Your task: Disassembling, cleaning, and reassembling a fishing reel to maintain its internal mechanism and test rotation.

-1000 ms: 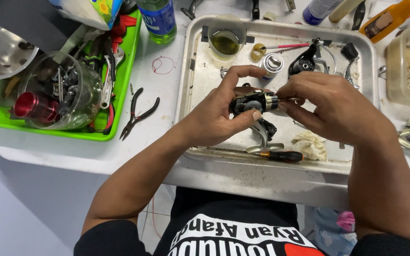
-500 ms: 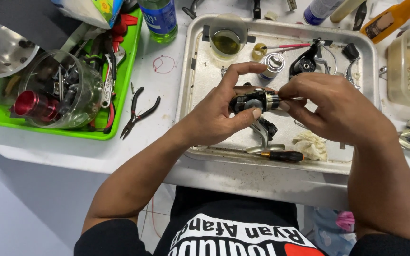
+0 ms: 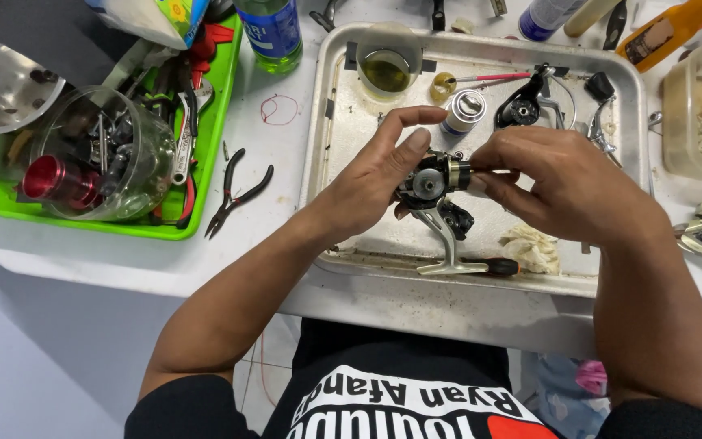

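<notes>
Nearest the camera, the left hand and the right hand meet over the front half of a metal tray on the white counter. Both hold a small fishing reel: the left hand is wrapped round its dark body from the left, forefinger lifted straight above it, while the right hand's fingertips pinch its right end. The reel's silver foot hangs down from the body, just above the tray floor. A crumpled rag lies in the tray just under the right hand. Farther back in the tray stand a small silver spool, a black reel part and a cup of yellowish oil. On the counter left of the tray lie black pliers, beside a green bin holding a clear tub of tools. A blue bottle stands at the far edge.
</notes>
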